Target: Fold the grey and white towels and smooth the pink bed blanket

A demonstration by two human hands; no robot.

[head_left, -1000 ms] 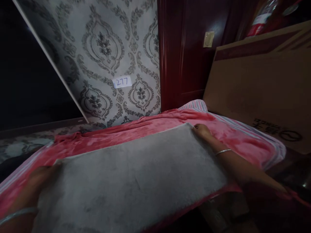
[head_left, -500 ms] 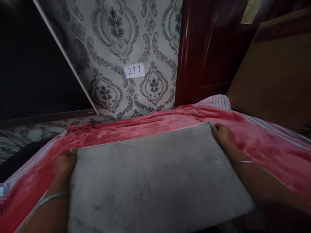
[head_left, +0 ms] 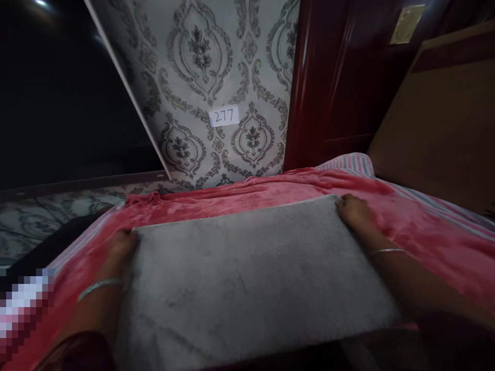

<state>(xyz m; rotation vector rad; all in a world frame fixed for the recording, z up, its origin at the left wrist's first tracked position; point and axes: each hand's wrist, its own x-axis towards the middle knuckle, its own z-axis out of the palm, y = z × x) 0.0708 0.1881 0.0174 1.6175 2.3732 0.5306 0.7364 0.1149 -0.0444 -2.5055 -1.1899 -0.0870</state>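
Note:
A grey plush cloth [head_left: 240,273], like a small rug or blanket, stretches between my two hands over the red bedding. Its far left corner is pinched in my left hand [head_left: 121,250], which wears a pale bangle at the wrist. At the far right corner, my right hand [head_left: 353,210] grips the edge, with a thin bangle lower on the arm. The far edge runs nearly straight between the hands, tilted up to the right. Faint creases show on the lower left of the cloth.
Red plush bedding [head_left: 301,188] lies beneath, with a striped fabric edge [head_left: 351,164] at the back. Behind it stand patterned wallpaper bearing a "277" paper label [head_left: 224,116], a dark red door [head_left: 328,93], a large cardboard panel [head_left: 444,118] at right and a black screen [head_left: 69,103] at left.
My left hand has shifted right and slightly away from me with its corner of the cloth. My right hand keeps its corner. The view has turned slightly left.

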